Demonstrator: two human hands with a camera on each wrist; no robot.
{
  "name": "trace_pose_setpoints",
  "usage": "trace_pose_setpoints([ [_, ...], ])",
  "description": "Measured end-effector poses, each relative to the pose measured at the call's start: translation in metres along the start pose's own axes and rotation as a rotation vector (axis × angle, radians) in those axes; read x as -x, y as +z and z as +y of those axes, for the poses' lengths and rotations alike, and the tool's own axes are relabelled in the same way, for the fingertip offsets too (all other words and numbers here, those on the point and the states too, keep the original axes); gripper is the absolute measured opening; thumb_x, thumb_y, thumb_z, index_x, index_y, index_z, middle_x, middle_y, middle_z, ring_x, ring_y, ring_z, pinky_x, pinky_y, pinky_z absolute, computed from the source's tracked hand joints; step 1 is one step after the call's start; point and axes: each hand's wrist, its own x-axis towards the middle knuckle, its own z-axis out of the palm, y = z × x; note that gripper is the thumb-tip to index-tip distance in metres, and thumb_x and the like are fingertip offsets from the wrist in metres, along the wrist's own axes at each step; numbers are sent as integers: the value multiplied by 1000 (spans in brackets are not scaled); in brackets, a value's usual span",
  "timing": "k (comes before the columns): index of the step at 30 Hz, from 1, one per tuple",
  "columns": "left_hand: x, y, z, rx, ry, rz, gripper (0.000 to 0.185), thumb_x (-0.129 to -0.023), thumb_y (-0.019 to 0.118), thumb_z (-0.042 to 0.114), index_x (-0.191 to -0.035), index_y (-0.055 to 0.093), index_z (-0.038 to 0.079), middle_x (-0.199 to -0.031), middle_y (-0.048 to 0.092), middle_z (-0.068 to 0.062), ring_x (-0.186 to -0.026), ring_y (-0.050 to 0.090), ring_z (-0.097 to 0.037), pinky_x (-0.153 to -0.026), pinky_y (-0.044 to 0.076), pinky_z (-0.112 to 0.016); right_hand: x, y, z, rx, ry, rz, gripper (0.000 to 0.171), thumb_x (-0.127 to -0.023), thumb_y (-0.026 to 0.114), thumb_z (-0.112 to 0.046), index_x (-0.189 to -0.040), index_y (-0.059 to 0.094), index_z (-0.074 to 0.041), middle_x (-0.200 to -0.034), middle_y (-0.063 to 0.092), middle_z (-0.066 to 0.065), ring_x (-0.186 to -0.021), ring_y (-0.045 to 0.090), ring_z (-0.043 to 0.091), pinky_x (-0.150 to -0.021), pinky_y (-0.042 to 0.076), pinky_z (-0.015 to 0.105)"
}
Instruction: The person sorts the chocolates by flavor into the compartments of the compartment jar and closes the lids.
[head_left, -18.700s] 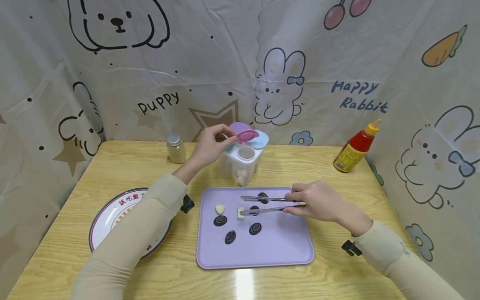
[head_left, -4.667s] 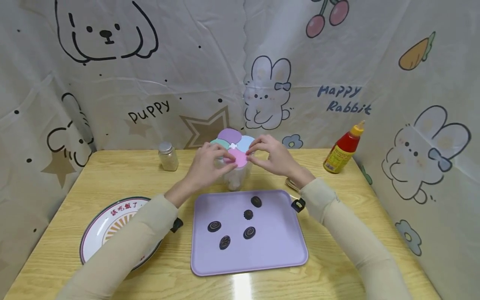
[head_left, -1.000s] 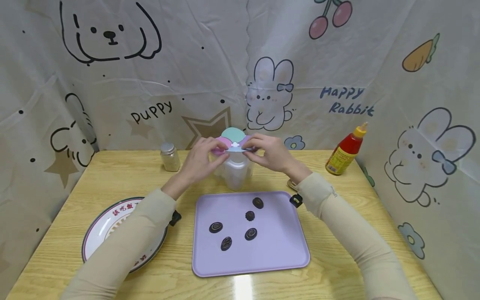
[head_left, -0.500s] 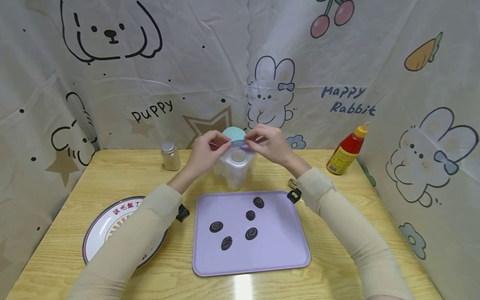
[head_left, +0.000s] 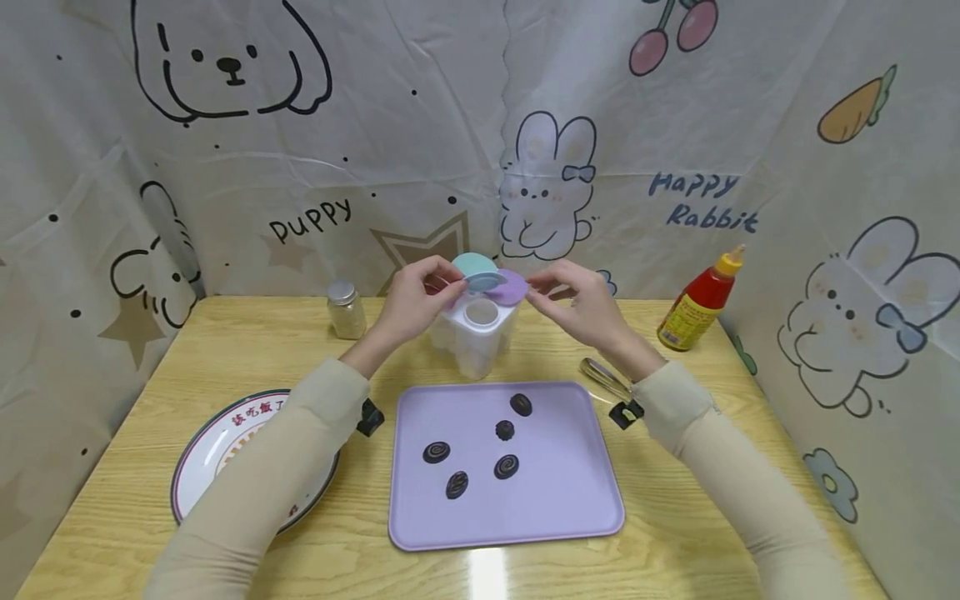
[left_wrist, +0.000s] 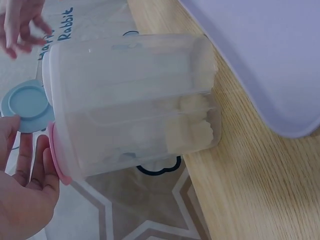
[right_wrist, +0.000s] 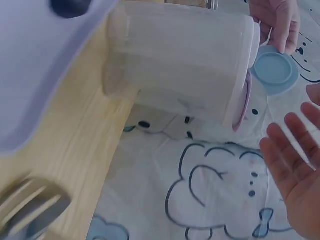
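Observation:
A clear, white-topped storage box (head_left: pixel 476 350) with petal-coloured flip lids stands behind the tray. My left hand (head_left: pixel 412 304) pinches the blue lid (head_left: pixel 487 281), which is raised over an uncovered round opening. The green lid (head_left: pixel 474 264) and purple lid (head_left: pixel 512 287) lie flat behind and to the right. In the left wrist view, the pink lid (left_wrist: pixel 59 159) lies against the top and pale pieces (left_wrist: pixel 190 132) sit in one compartment. My right hand (head_left: pixel 583 304) is beside the purple lid, fingers loosely extended and holding nothing. Several dark chocolate-like pieces (head_left: pixel 506 466) lie on the lilac tray (head_left: pixel 555 504).
Metal tongs (head_left: pixel 604 378) lie on the table by my right forearm. A patterned plate (head_left: pixel 197 450) is partly under my left sleeve. A capped glass jar (head_left: pixel 346 310) stands back left; a red sauce bottle (head_left: pixel 701 302) stands back right. Printed cloth surrounds the table.
Earlier my right hand held the tongs and white pieces lay on the tray; both are gone from there. The box has been turned, the blue lid lifted, and my right hand has let go.

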Motion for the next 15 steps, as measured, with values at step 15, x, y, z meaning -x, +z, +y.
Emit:
trace_pose_setpoints([
  [15, -5, 0, -2, 4, -39, -10, 16, -100, 73, 15, -111, 72, 3, -110, 75, -16, -93, 68, -25, -81, 55, -26, 100, -62, 35, 281, 266, -86, 41, -99, 74, -27, -132, 67, -5, -125, 71, 17, -108, 69, 34, -89, 61, 56],
])
